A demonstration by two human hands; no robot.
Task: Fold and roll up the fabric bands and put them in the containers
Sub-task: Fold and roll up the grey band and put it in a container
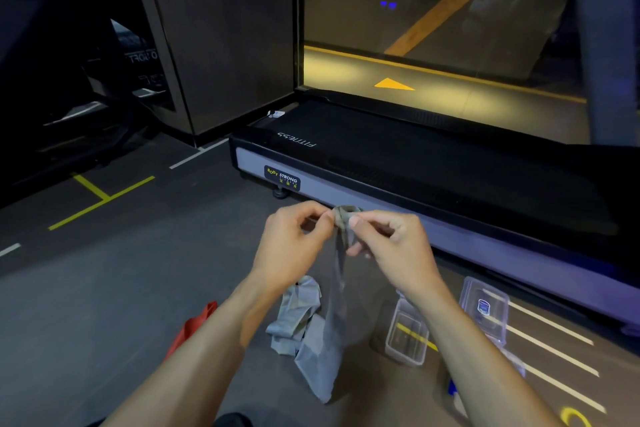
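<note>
Two hands meet in front of the treadmill: the left hand and the right hand each pinch the rolled top of a grey fabric band, whose loose tail hangs down to the floor. Below it, a crumpled heap of more bands lies on the floor. Right of that stand two clear containers, beside the treadmill's near edge.

Grey fabric band between both hands
</note>
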